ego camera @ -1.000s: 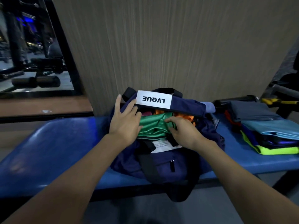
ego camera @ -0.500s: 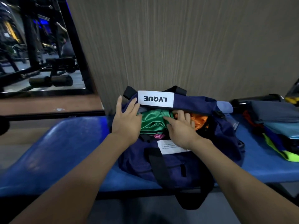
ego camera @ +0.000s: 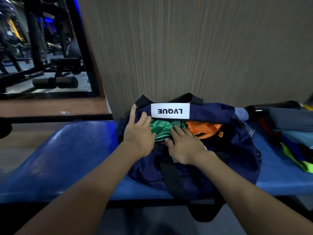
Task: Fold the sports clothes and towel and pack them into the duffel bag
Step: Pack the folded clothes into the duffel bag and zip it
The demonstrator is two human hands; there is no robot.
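A navy duffel bag (ego camera: 228, 160) with a white LVQUE label lies open on the blue bench (ego camera: 72, 153). Inside it show a green garment (ego camera: 160, 128) and an orange garment (ego camera: 202, 128). My left hand (ego camera: 139, 133) lies with straight fingers on the bag's left end, at the edge of the opening. My right hand (ego camera: 183, 145) presses flat on the green garment and the bag's near rim. A stack of folded clothes (ego camera: 291, 131) in grey, light blue, dark blue and neon yellow lies on the bench at the right.
A wood-grain wall panel (ego camera: 186, 48) rises right behind the bag. A dark bottle (ego camera: 271, 106) lies behind the folded stack. Gym machines and a padded roller (ego camera: 55, 82) stand beyond the glass at the left. The bag's black strap (ego camera: 174, 180) hangs over the bench's front edge.
My right hand has shifted left over the green garment and flattened on it. More of the orange garment shows. My left hand stays on the bag's left end. The camera has turned left.
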